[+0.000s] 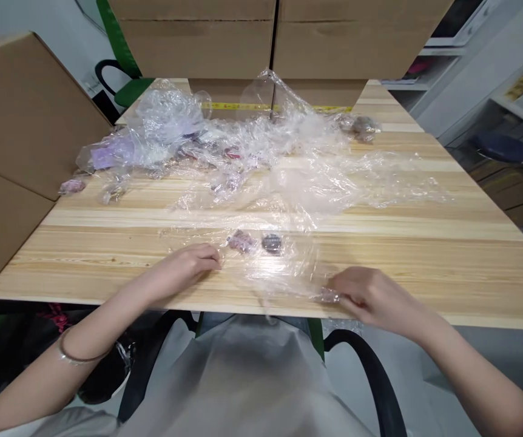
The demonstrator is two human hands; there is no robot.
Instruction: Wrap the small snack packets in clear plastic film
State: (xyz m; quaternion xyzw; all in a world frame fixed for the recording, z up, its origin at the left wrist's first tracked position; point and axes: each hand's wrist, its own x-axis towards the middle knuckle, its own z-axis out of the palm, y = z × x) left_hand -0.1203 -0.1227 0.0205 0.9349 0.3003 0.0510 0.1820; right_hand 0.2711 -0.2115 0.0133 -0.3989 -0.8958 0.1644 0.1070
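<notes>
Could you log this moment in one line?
left hand: near clear crinkled plastic sheet; right hand: pinching sheet; dark oval object: beside mottled pink lump

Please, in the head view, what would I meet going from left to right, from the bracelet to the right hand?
Bracelet, left hand, small pinkish item, small dark oval item, right hand.

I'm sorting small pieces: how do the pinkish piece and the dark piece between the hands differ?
Colour: the pinkish piece is mottled pink-purple, while the dark piece is dark grey.
Outline: the pinkish piece looks irregular; the dark piece looks rounded.
Place: the pinkish piece is nearer the left hand than the dark piece is.
Shared: both are small and lie amid clear plastic film.
</notes>
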